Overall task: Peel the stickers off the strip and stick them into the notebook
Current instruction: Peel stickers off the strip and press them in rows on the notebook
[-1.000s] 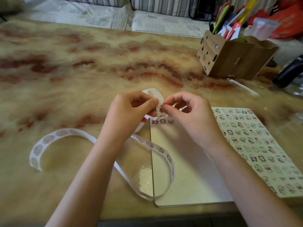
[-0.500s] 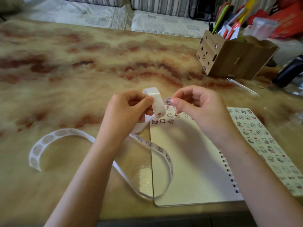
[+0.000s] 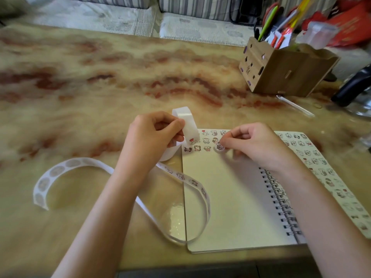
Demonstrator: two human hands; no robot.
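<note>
Head view, looking down at my two bare hands over a marbled tan and red tabletop (image 3: 84,81).

My left hand (image 3: 154,135) has its grip clenched on the strip (image 3: 186,125), thumb and fingers pinching it where it bends into a small upright loop just left of the notebook's top corner. From there the strip runs toward me, curls in a wide loop that crosses the notebook's left edge, and trails off to the left, where its far stretch lies on the tabletop showing only empty round marks. Small printed stickers show on the stretch nearest the notebook.

The notebook (image 3: 230,207) lies open and flat in front of me, spiral binding at the right side of the blank cream page. Two rows and part of a third of little cartoon stickers sit along the top of that page. The page to the right of the spiral is covered with them.

My right hand (image 3: 259,145) rests over the upper part of the blank page, fingertips pinched on one round sticker (image 3: 219,147) at the right end of the lowest row, touching or just above the paper; I cannot tell which.

A wooden pen box (image 3: 285,73) stands well apart at the far right.
</note>
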